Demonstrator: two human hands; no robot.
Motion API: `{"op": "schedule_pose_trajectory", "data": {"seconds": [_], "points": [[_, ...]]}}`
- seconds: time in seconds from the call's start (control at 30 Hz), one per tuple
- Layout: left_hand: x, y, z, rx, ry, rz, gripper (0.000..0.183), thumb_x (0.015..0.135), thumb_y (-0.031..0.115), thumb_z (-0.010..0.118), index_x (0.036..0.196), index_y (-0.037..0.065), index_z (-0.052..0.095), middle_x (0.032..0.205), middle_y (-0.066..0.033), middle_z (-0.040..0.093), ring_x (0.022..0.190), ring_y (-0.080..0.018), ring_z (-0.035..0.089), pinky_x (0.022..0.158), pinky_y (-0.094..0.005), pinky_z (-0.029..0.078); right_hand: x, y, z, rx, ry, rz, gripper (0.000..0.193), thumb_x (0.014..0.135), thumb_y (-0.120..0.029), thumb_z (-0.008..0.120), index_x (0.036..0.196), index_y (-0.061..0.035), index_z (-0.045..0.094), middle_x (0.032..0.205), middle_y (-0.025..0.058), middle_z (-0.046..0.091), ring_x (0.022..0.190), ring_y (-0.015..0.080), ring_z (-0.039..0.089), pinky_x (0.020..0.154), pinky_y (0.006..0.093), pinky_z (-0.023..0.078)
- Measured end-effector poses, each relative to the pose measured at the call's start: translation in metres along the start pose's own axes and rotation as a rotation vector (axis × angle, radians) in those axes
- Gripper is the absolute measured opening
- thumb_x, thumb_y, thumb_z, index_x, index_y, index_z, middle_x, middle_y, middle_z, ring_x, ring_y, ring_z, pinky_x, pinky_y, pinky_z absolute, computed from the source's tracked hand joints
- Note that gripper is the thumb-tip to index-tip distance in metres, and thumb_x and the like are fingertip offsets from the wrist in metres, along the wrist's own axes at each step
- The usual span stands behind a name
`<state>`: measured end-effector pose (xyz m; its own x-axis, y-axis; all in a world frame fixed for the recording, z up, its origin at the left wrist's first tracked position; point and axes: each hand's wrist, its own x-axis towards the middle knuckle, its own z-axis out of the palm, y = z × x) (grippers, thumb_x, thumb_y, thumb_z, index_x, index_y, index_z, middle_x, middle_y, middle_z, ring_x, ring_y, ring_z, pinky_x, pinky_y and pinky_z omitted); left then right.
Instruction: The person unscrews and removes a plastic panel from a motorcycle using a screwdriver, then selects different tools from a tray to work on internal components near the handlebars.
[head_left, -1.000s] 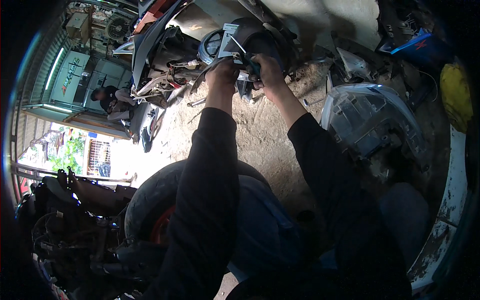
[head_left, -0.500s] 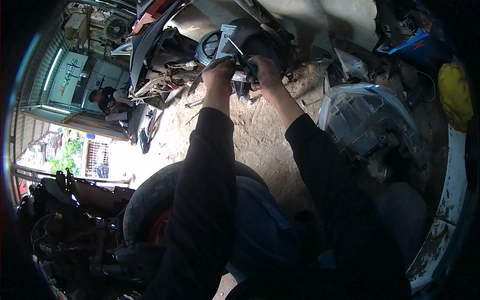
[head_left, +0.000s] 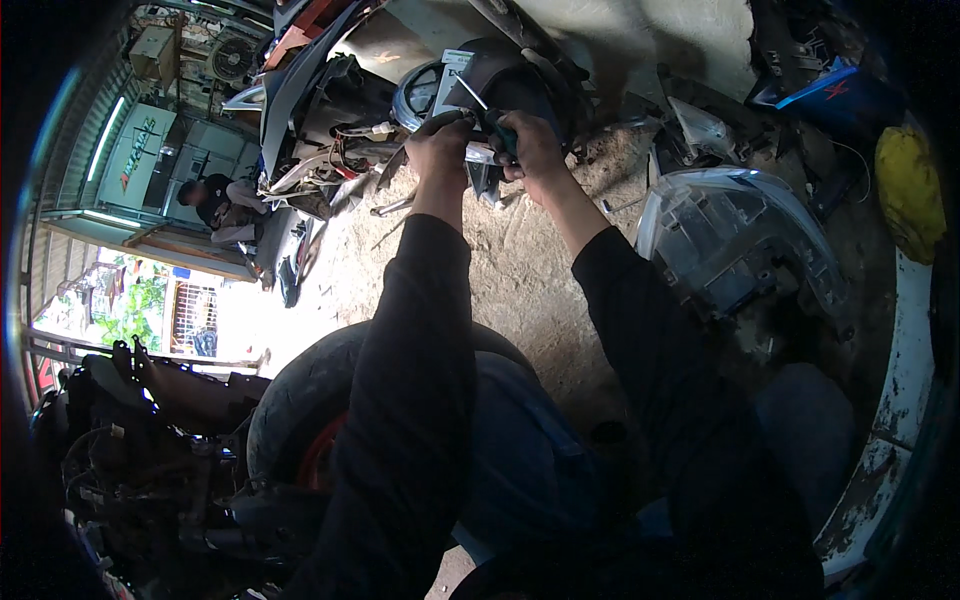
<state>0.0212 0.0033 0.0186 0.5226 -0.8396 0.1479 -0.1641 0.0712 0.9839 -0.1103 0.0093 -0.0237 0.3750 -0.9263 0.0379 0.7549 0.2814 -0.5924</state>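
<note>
My right hand (head_left: 537,152), fingers closed, grips a screwdriver (head_left: 473,94) by its dark green handle. The bare metal shaft slants up and to the left, its tip free. Just left of it, my left hand (head_left: 438,145) is closed around something dark that I cannot make out. Both arms reach forward in black sleeves. Beyond the hands are a motorcycle's dark rear fender (head_left: 500,72) and a white plate (head_left: 452,80), with a pale wheel (head_left: 418,98) beside them.
A motorcycle tyre (head_left: 290,410) with a red rim stands near my left arm. On the right lies a clear headlight unit (head_left: 730,240), below a yellow bag (head_left: 908,190) and a blue panel (head_left: 840,100). A person (head_left: 222,205) sits at the far left. Loose parts (head_left: 315,185) clutter the floor.
The hands and the screwdriver stay almost in place. My left hand has shifted very slightly; the grip of both hands looks the same.
</note>
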Motion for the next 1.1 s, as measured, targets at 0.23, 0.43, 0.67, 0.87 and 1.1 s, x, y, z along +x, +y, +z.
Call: {"op": "schedule_pose_trajectory", "data": {"seconds": [0.23,0.43,0.67,0.87,1.1], "points": [[-0.009,0.008,0.005,0.148,0.052,0.066,0.024,0.066,-0.004,0.069,0.09,-0.007,0.066,0.076,-0.0111,0.065,0.06,-0.0162,0.06,0.054,-0.0259,0.047,0.0,0.001,0.0,-0.03,-0.017,-0.017,0.016,0.087,-0.022,0.049,0.086,-0.0074,0.057,0.063,0.0005,0.049,0.046,0.0084,0.041,0.036,0.0207,0.025],[-0.01,0.006,0.005,0.23,0.053,0.137,0.023,0.064,0.004,0.071,0.086,-0.004,0.068,0.078,-0.0101,0.067,0.067,-0.0188,0.063,0.065,-0.0284,0.05,0.002,0.002,0.0,-0.04,-0.005,-0.022,0.021,0.088,-0.024,0.047,0.075,-0.0096,0.056,0.059,0.0006,0.049,0.042,0.0085,0.043,0.036,0.0237,0.027],[-0.007,0.0,0.004,0.018,-0.029,-0.014,0.029,0.066,0.012,0.075,0.084,-0.008,0.064,0.078,-0.009,0.065,0.068,-0.0167,0.064,0.063,-0.0283,0.051,0.002,0.004,-0.002,-0.033,-0.019,-0.018,0.018,0.087,-0.021,0.047,0.09,-0.0074,0.058,0.063,-0.0003,0.05,0.046,0.0072,0.041,0.036,0.0197,0.024],[-0.009,0.007,0.004,0.319,0.024,0.023,0.026,0.071,0.012,0.076,0.086,-0.007,0.068,0.081,-0.0125,0.068,0.068,-0.0179,0.064,0.063,-0.0292,0.05,0.0,0.002,-0.001,0.02,-0.037,-0.017,0.017,0.087,-0.021,0.048,0.088,-0.008,0.058,0.063,-0.0004,0.05,0.045,0.0071,0.041,0.036,0.0201,0.023],[-0.009,0.009,0.004,0.091,0.031,-0.082,0.026,0.071,0.01,0.077,0.087,-0.007,0.068,0.081,-0.0131,0.069,0.067,-0.0182,0.063,0.065,-0.0303,0.05,0.0,0.0,0.0,-0.001,-0.03,-0.02,0.017,0.087,-0.023,0.048,0.081,-0.0088,0.056,0.062,0.0001,0.049,0.043,0.0076,0.041,0.035,0.0215,0.024]]}}
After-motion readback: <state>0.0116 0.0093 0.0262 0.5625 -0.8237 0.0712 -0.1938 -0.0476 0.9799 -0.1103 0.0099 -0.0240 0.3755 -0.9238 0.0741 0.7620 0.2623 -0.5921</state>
